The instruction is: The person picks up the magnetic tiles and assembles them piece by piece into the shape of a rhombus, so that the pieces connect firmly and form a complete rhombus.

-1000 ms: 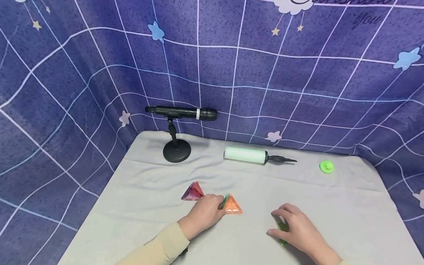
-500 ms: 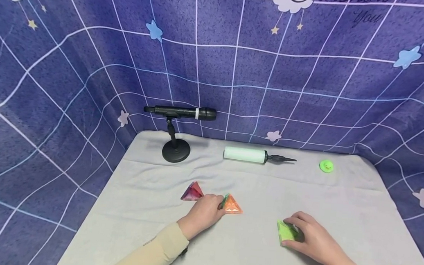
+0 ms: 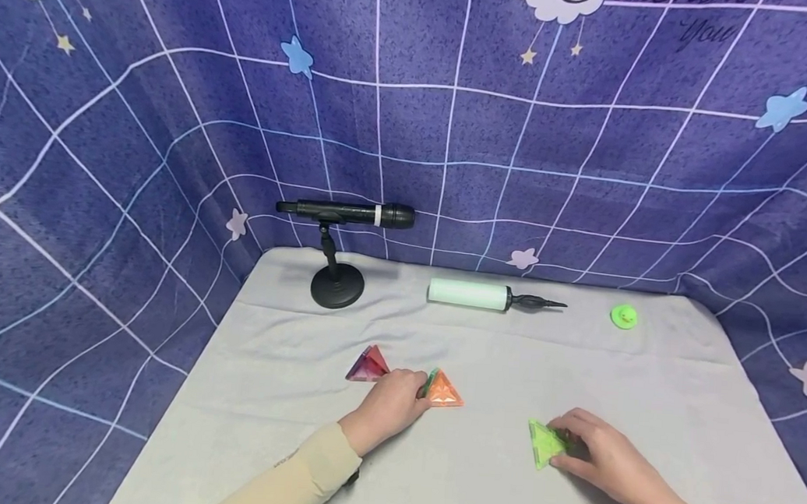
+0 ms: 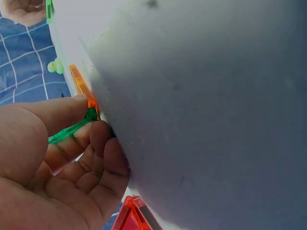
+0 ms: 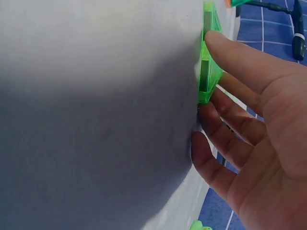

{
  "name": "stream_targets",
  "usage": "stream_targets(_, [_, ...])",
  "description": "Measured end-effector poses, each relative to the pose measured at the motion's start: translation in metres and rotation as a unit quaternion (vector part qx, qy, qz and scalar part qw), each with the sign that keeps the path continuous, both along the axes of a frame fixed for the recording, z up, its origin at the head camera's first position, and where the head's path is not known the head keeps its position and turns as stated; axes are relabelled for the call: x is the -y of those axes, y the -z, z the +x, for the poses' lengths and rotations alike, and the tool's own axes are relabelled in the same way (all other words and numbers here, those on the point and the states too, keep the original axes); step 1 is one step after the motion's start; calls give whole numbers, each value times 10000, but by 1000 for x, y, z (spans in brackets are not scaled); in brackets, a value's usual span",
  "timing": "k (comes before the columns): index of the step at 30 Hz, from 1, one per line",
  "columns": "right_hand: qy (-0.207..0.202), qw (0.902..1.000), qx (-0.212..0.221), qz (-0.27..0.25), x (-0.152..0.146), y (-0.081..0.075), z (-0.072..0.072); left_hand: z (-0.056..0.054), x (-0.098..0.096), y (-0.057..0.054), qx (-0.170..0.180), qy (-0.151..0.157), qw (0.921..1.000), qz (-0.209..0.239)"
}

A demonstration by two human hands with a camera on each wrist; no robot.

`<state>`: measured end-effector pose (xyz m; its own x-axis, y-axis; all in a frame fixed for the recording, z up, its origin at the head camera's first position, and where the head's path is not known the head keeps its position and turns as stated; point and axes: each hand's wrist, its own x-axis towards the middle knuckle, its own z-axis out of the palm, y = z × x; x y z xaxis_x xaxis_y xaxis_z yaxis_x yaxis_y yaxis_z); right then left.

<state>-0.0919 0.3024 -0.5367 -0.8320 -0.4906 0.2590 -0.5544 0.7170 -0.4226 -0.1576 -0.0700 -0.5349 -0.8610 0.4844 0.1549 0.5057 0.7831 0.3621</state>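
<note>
In the head view my left hand (image 3: 393,406) pinches a dark green magnetic tile (image 4: 72,132) between thumb and index finger. An orange triangular magnetic tile (image 3: 444,391) lies against it, just right of the fingertips. Left of that hand lies a red triangular tile (image 3: 370,365) with a purple side, partly behind the knuckles. My right hand (image 3: 600,453) has its thumb and fingers around the right corner of a lime green triangular magnetic tile (image 3: 543,445), which lies on the cloth. Dark strips show along this tile's edge in the right wrist view.
A black microphone (image 3: 350,213) sits on a round-based stand at the back left of the table (image 3: 458,474). Behind the hands lie a pale green hand pump (image 3: 471,294) with a black nozzle and a small green duck toy (image 3: 624,317). A purple gridded curtain (image 3: 413,112) surrounds the table.
The lime green tile, mostly hidden by the right hand at first, now shows its face. My right hand has drawn back to the right. The left hand and its tiles have stayed put.
</note>
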Motion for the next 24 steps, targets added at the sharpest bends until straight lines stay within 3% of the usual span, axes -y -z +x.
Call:
stream_targets(10, [453,9989,5,-89,12,1,-3,0,-1,-1,19,1,10000,8])
stream_targets(20, [1219,9902,676,46,38,-4,-13,0,0,-1,48,2,10000,-73])
stream_targets(24, [1325,9893,612,-38,48,-4,-17,0,0,0,65,25,9999,-102])
